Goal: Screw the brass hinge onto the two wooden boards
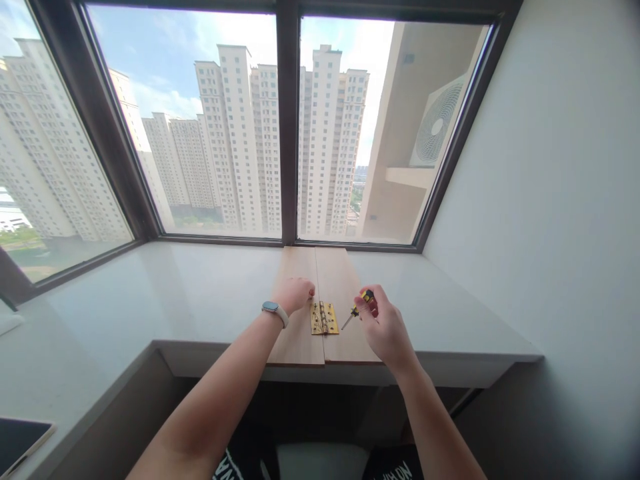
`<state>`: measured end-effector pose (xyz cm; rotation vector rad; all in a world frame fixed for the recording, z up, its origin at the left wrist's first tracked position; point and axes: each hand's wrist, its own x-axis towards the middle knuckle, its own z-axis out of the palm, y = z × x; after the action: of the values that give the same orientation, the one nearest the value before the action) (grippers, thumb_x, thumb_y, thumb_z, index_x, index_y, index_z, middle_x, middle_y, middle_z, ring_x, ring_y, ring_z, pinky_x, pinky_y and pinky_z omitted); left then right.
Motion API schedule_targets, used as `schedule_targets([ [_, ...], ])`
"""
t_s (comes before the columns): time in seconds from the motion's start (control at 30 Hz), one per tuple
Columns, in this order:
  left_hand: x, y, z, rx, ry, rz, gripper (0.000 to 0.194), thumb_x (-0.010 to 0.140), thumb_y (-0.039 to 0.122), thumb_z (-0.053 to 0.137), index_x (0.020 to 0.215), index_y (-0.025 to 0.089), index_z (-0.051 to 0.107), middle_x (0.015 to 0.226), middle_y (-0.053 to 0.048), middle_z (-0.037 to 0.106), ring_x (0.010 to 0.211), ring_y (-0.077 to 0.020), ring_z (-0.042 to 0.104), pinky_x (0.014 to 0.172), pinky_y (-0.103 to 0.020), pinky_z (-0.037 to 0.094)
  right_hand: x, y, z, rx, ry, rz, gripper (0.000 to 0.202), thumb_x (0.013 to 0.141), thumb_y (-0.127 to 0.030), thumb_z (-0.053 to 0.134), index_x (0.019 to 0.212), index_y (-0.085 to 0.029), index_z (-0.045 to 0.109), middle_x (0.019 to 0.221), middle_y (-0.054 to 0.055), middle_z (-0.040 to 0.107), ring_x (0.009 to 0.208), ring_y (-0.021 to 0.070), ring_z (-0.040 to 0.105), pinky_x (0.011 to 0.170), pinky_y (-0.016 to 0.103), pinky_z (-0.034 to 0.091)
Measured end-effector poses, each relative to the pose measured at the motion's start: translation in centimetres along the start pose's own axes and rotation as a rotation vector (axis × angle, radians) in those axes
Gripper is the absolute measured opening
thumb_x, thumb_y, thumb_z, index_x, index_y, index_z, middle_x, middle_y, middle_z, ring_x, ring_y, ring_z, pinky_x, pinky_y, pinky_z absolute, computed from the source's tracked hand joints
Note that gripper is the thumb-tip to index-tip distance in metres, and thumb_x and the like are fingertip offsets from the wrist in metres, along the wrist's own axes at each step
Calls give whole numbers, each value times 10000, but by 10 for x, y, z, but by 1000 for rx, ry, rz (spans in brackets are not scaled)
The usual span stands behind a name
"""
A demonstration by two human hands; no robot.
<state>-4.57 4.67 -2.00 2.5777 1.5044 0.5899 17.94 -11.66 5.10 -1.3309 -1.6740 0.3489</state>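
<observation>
Roughly near→far: two pale, flat wood boards, fine-grained, side by side, overhang front edge of smooth white counter. Brass-colored hinge, rectangular w/ ridged central barrel & dark spots, straddles the seam nr boards' front edge. R forearm angles up-left; R hand grasping screwdriver, blk/yel handle, slim metal shaft tilted down-left, tip just R of hinge. L forearm angles up-right, pale-strapped watch at wrist; L hand curled over L board, just beyond hinge; can't tell if anything's pinched. Far edge: dark window frame, towers outside.
</observation>
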Motion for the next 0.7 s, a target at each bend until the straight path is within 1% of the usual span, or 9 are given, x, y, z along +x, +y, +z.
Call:
schedule_targets([
  [0.13,2,-1,0,35,-25,31,149,808,139,620,781,232,734,925,-99,720,897,-245,648,893,-383,449,-4,3,2,-4,1,1,287,975,-519,426,1018,-256,531,723,12,626,656,199,619,637,296,466],
  [0.33,3,-5,-1,106,-94,64,174,814,77,587,797,217,690,945,-101,690,940,-258,620,891,-398,428,-8,5,3,-17,-8,-1,273,981,-504,422,1023,-256,528,769,22,648,679,205,625,659,304,467],
  [0.53,0,-5,-6,138,-134,124,189,811,43,568,829,201,671,974,-112,684,975,-259,594,889,-377,422,-7,5,2,-38,4,-22,259,989,-483,425,1031,-249,528,751,16,640,676,198,603,654,291,450],
  [0.7,0,-8,-7,134,-156,165,177,829,68,553,865,194,672,922,-102,686,949,-251,584,821,-336,439,-8,7,0,-26,16,-31,260,990,-473,435,1036,-238,537,780,23,653,679,190,598,671,289,447],
])
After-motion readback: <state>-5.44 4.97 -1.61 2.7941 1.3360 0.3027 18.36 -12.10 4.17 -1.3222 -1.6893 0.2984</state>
